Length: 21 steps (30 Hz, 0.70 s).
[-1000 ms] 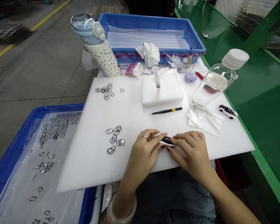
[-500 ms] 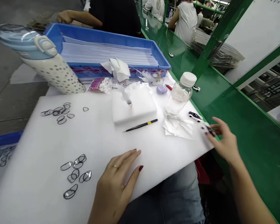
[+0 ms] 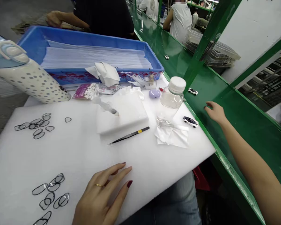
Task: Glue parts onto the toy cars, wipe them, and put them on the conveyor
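Note:
My right hand (image 3: 215, 112) is over the green bench surface beyond the table's right edge, fingers bent and a little apart, with nothing visible between the fingertips. Left of it on the green surface is a small white-and-black toy car (image 3: 192, 91). A second toy car (image 3: 190, 121) stands at the right of the white tabletop. My left hand (image 3: 103, 195) rests at the table's front, fingers spread, holding nothing. Black tweezers (image 3: 128, 135) with a yellow band lie beyond it. Thin dark-edged clear pieces lie in two groups, a far group (image 3: 35, 124) and a near group (image 3: 53, 190).
A white foam block (image 3: 124, 114) carries a clear dropper-like tube (image 3: 106, 107). Around it are a capped clear bottle (image 3: 170, 100), crumpled tissue (image 3: 172, 135), a purple case (image 3: 154, 93), cotton swabs (image 3: 86, 91) and a dotted tumbler (image 3: 35, 81). Behind stands a blue bin (image 3: 96, 37); a person sits beyond.
My right hand has moved from the table's right edge out over the green surface. The blurred toy car at its fingertips no longer shows. The view has shifted; my left hand stays spread.

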Each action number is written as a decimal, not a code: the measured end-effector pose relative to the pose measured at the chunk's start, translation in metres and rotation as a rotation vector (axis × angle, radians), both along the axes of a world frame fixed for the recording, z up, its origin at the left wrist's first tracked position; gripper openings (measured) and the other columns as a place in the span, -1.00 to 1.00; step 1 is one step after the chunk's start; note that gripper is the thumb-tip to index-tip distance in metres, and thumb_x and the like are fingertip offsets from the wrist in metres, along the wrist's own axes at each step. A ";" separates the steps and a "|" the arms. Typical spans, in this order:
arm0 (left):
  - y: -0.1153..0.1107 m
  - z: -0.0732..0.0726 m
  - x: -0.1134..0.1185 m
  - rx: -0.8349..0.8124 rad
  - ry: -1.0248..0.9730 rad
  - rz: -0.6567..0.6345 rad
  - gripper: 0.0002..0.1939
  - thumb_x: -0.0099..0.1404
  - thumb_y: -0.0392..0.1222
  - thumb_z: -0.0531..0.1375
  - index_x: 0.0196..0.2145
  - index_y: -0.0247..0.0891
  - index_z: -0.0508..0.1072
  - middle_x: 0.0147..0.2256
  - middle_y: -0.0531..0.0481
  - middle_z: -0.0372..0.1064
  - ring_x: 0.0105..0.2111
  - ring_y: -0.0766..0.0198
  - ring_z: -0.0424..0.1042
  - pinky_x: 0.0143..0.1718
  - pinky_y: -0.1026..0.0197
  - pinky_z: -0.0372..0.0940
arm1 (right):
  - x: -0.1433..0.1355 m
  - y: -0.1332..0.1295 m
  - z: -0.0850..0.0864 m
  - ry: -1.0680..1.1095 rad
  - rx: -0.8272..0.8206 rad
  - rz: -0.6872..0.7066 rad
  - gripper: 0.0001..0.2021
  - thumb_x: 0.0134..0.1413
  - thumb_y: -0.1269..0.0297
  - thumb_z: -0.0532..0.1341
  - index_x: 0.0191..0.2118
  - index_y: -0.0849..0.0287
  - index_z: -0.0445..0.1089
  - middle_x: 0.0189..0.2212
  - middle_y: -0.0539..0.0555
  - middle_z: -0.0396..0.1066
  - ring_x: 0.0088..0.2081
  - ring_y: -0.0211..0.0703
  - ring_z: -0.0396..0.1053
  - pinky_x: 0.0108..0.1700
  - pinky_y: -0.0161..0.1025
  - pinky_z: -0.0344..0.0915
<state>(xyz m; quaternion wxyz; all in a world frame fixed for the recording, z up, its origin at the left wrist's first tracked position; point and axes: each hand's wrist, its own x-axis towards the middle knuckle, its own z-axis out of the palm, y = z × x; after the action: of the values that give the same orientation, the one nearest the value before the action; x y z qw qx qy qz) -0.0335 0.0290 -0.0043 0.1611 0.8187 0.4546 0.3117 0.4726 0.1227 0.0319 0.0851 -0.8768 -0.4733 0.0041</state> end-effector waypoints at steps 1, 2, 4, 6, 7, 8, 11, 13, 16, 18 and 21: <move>0.000 0.001 0.001 -0.018 -0.008 0.020 -0.72 0.42 -0.03 0.13 0.03 0.01 0.51 -0.03 -0.02 0.47 -0.08 0.09 0.51 -0.10 0.07 0.52 | 0.002 0.032 -0.002 -0.018 -0.028 0.037 -0.49 0.24 0.17 0.06 0.25 0.20 0.29 0.23 0.24 0.32 0.21 0.09 0.27 0.22 -0.07 0.21; 0.001 0.001 0.002 -0.026 -0.018 0.044 -0.73 0.42 -0.03 0.13 0.01 0.03 0.52 -0.04 -0.01 0.48 -0.09 0.10 0.52 -0.11 0.08 0.52 | 0.004 0.060 -0.004 -0.040 -0.053 0.065 -0.47 0.24 0.20 0.05 0.29 0.23 0.26 0.27 0.27 0.26 0.24 0.16 0.21 0.22 0.01 0.18; 0.003 0.002 0.004 -0.021 -0.031 0.085 -0.75 0.41 -0.04 0.13 -0.03 0.04 0.54 -0.08 0.00 0.50 -0.12 0.13 0.53 -0.16 0.12 0.53 | 0.005 0.105 -0.008 -0.082 -0.094 0.093 -0.46 0.25 0.25 0.03 0.31 0.25 0.23 0.29 0.33 0.21 0.25 0.26 0.17 0.19 0.11 0.15; 0.004 0.003 0.005 -0.023 -0.026 0.105 -0.77 0.41 -0.05 0.14 -0.06 0.05 0.55 -0.10 0.02 0.51 -0.15 0.16 0.55 -0.19 0.17 0.52 | 0.006 0.133 -0.011 -0.115 -0.134 0.089 -0.51 0.24 0.32 0.04 0.24 0.29 0.33 0.20 0.40 0.31 0.19 0.27 0.24 0.14 0.11 0.17; 0.005 0.004 0.006 -0.031 -0.020 0.115 -0.78 0.41 -0.06 0.14 -0.06 0.05 0.54 -0.11 0.04 0.51 -0.15 0.18 0.55 -0.20 0.19 0.52 | 0.007 0.141 -0.012 -0.129 -0.152 0.079 -0.54 0.22 0.35 0.05 0.18 0.31 0.39 0.12 0.43 0.38 0.15 0.26 0.29 0.11 0.08 0.19; 0.006 0.005 0.006 -0.041 -0.010 0.122 -0.78 0.41 -0.06 0.14 -0.05 0.06 0.54 -0.11 0.05 0.51 -0.15 0.20 0.55 -0.19 0.20 0.52 | 0.009 0.144 -0.013 -0.143 -0.167 0.067 -0.57 0.20 0.37 0.07 0.14 0.31 0.44 0.06 0.43 0.43 0.10 0.25 0.33 0.07 0.05 0.21; 0.007 0.005 0.006 -0.059 0.026 0.124 -0.78 0.41 -0.04 0.15 -0.04 0.09 0.52 -0.11 0.08 0.50 -0.16 0.22 0.55 -0.19 0.21 0.51 | 0.020 0.131 -0.015 -0.178 -0.204 0.035 -0.58 0.16 0.38 0.12 0.11 0.23 0.48 -0.04 0.38 0.48 0.05 0.24 0.38 -0.05 -0.04 0.27; 0.007 0.004 0.006 -0.036 0.031 0.115 -0.77 0.42 -0.01 0.13 -0.04 0.09 0.52 -0.11 0.07 0.48 -0.17 0.20 0.54 -0.19 0.19 0.50 | 0.029 0.105 -0.013 -0.194 -0.237 0.013 -0.58 0.14 0.36 0.14 0.10 0.20 0.49 -0.08 0.36 0.51 0.00 0.24 0.42 -0.15 -0.07 0.29; 0.006 0.000 0.006 0.023 0.012 0.097 -0.73 0.43 0.03 0.11 -0.01 0.06 0.52 -0.11 0.04 0.47 -0.15 0.17 0.52 -0.17 0.14 0.49 | 0.043 0.043 -0.006 -0.203 -0.291 -0.019 -0.65 0.09 0.31 0.19 -0.03 0.22 0.57 -0.23 0.34 0.54 -0.15 0.22 0.48 -0.27 -0.10 0.29; 0.005 -0.001 0.006 0.038 0.006 0.062 -0.72 0.43 0.02 0.11 0.00 0.02 0.52 -0.09 0.01 0.47 -0.13 0.14 0.50 -0.16 0.13 0.50 | 0.050 -0.005 0.002 -0.196 -0.305 -0.023 -0.72 0.04 0.26 0.22 -0.18 0.23 0.60 -0.37 0.29 0.54 -0.29 0.18 0.49 -0.37 -0.13 0.27; 0.002 -0.003 0.006 0.057 -0.001 0.024 -0.72 0.43 -0.03 0.12 0.01 -0.05 0.51 -0.07 -0.03 0.47 -0.11 0.11 0.49 -0.15 0.10 0.50 | 0.055 -0.069 0.017 -0.181 -0.256 0.006 -0.82 -0.05 0.21 0.29 -0.34 0.18 0.56 -0.52 0.22 0.51 -0.49 0.08 0.43 -0.51 -0.17 0.20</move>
<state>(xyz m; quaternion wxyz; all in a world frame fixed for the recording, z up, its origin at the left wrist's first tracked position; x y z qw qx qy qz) -0.0277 0.0312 -0.0071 0.1339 0.8173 0.4553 0.3269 0.5279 0.0534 0.0486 -0.0702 -0.8759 -0.4771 -0.0145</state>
